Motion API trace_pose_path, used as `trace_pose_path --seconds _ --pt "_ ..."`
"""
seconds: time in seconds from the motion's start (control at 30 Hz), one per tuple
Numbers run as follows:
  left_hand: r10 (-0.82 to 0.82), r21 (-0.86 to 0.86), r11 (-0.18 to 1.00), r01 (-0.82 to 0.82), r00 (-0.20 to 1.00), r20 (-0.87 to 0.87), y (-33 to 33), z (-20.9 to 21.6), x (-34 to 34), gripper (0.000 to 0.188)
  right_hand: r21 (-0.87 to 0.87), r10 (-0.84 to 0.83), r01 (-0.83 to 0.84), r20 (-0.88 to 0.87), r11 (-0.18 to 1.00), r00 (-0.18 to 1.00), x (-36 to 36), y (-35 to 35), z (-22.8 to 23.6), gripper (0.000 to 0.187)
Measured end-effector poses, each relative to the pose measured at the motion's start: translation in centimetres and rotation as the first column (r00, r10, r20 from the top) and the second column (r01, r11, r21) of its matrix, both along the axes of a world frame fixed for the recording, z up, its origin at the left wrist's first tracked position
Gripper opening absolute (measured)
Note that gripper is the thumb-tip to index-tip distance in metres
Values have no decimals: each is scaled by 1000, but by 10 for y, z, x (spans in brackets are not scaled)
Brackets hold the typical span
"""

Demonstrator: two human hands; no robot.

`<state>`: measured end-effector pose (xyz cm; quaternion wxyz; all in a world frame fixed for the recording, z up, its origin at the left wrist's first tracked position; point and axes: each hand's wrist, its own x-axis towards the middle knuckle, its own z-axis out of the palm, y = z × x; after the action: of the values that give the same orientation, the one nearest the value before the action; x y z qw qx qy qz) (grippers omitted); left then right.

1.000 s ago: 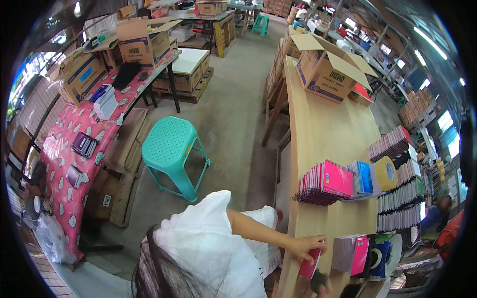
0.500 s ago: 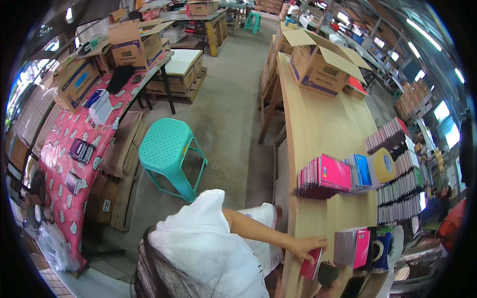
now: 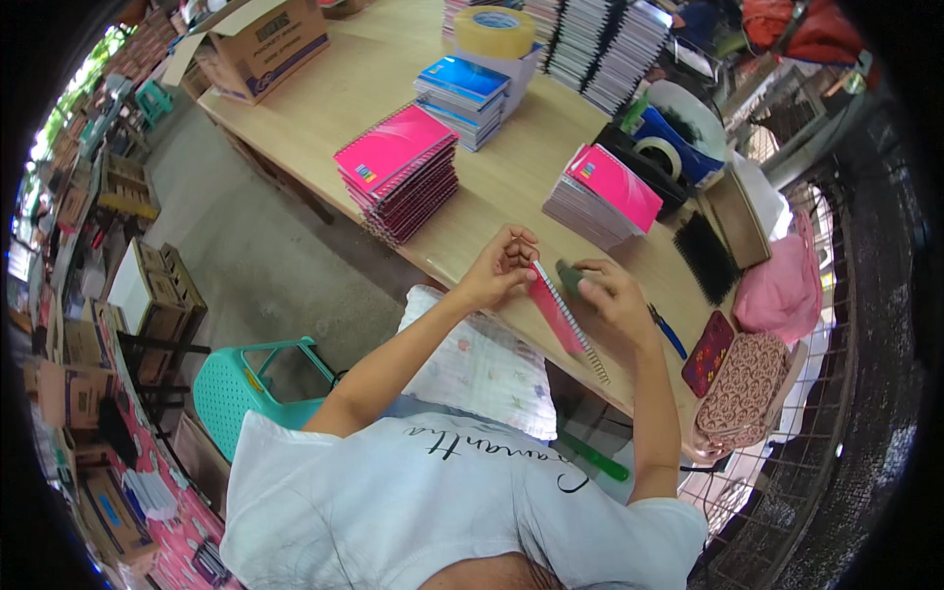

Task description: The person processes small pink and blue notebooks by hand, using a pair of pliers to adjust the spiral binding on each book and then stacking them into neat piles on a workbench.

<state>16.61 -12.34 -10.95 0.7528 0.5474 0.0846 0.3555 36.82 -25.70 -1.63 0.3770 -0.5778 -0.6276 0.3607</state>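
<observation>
My left hand [image 3: 501, 267] pinches a pink spiral notebook [image 3: 553, 313] by its upper end, holding it tilted with the wire binding up, over the table's near edge. Close by on its right, my right hand [image 3: 618, 300] has its thumb and fingers closed on a small dark green piece [image 3: 567, 276], whose kind I cannot make out. A tall stack of pink spiral notebooks [image 3: 398, 149] stands beyond my left hand. Another pink-topped notebook stack [image 3: 616, 187] sits beyond my right hand.
Blue notebooks [image 3: 462, 81], a tape roll [image 3: 495, 32] and an open carton [image 3: 261, 47] stand farther back on the wooden table [image 3: 339, 74]. To the right lie a black brush [image 3: 704, 258], blue-handled pliers [image 3: 669, 332] and a patterned pouch [image 3: 742, 388]. A green stool [image 3: 236, 393] is at left.
The view has swung to the right, so the table now fills the middle. The pink notebook is now tilted up between both hands, its wire binding showing.
</observation>
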Motion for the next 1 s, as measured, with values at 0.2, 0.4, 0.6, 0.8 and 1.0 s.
trace_pose_path --seconds 0.2,0.4,0.6,0.8,1.0 --pt "-20 -75 997 17 999 -39 -6 10 -2 52 -16 -98 101 128 995 987 -11 5 9 36" --pt "-51 -132 990 46 998 -33 -5 15 2 53 -146 -135 103 -231 984 964 -8 15 -7 37" --pt "-34 -128 991 31 999 -16 -5 14 0 55 40 -137 133 145 990 980 -12 15 -5 40" --pt "68 -226 970 -83 995 -77 -14 32 -20 63 391 -716 725 668 568 201 13 -81 -37 53" --pt "103 -212 971 -115 993 -64 -18 42 -20 70 309 -766 818 602 485 227 16 -112 -58 44"
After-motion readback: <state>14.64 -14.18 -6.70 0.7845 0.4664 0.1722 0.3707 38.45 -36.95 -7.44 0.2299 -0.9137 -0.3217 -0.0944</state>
